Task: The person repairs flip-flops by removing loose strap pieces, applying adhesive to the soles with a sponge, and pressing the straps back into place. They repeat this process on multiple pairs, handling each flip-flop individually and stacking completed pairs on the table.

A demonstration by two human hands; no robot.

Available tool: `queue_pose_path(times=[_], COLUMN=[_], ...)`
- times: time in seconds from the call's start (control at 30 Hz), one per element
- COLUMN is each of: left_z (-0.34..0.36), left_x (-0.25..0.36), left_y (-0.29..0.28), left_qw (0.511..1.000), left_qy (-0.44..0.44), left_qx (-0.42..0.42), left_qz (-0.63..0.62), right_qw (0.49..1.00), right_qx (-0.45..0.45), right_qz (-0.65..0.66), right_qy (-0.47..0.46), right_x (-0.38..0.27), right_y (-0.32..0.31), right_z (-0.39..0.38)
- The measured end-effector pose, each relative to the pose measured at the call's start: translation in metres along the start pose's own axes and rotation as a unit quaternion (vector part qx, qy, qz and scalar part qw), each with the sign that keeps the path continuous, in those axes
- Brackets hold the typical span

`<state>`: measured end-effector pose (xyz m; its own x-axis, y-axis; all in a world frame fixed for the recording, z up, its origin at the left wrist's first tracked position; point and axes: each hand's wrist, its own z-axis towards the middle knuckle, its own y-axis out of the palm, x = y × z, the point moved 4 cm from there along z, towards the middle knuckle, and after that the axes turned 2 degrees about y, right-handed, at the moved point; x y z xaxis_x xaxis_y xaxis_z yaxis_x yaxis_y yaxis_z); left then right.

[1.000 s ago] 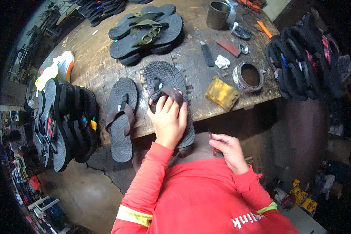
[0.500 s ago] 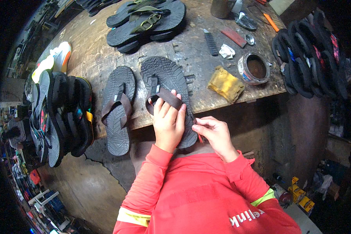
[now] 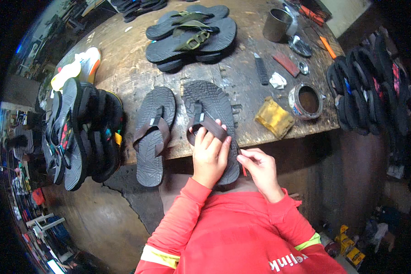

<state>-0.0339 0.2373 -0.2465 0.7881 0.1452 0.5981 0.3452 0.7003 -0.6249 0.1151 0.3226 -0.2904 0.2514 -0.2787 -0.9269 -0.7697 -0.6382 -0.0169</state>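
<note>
A black flip-flop (image 3: 210, 97) with a brown strap lies over the near edge of the workbench, its heel end toward me. My left hand (image 3: 208, 157) is closed on it, fingers tucked under the strap. At the right side of its heel, my right hand (image 3: 259, 170) pinches something small that its fingers mostly hide. A thin red piece (image 3: 245, 171) shows just below those fingertips; I cannot tell what it belongs to. Left of my left hand rests the similar second flip-flop (image 3: 149, 157), its heel jutting past the bench edge.
Stacked sandals with olive straps (image 3: 194, 41) sit farther back on the wooden bench (image 3: 118, 59). Bundles of flip-flops stand at the left (image 3: 73, 132) and right (image 3: 365, 91). Near my right hand are a yellow block (image 3: 274, 118), an open can (image 3: 307, 101) and a cutter knife (image 3: 260, 69).
The whole view has shifted, so bench and hands appear lower and farther right. Both hands keep the same hold and place on the flip-flop.
</note>
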Motion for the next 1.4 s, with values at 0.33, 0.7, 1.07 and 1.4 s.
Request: queue_pose_path(times=[0.33, 0.7, 1.07, 1.4], left_z=[-0.004, -0.006, -0.005, 0.013], left_x=[-0.004, -0.007, -0.006, 0.033], left_y=[-0.002, -0.002, -0.003, -0.004], left_qw=[0.998, 0.997, 0.998, 0.975], left_qy=[-0.040, -0.047, -0.026, -0.056], left_qx=[-0.010, -0.032, -0.029, -0.103], left_qz=[-0.051, -0.061, -0.049, 0.188], right_qw=[0.998, 0.989, 0.996, 0.998], right_qx=[0.015, 0.050, -0.074, -0.020], right_qz=[0.056, -0.096, 0.002, 0.057], right_qy=[-0.028, -0.103, 0.059, -0.010], right_x=[-0.010, -0.029, -0.057, -0.064], right_y=[0.009, 0.006, 0.004, -0.030], right_z=[0.006, 0.014, 0.055, 0.013])
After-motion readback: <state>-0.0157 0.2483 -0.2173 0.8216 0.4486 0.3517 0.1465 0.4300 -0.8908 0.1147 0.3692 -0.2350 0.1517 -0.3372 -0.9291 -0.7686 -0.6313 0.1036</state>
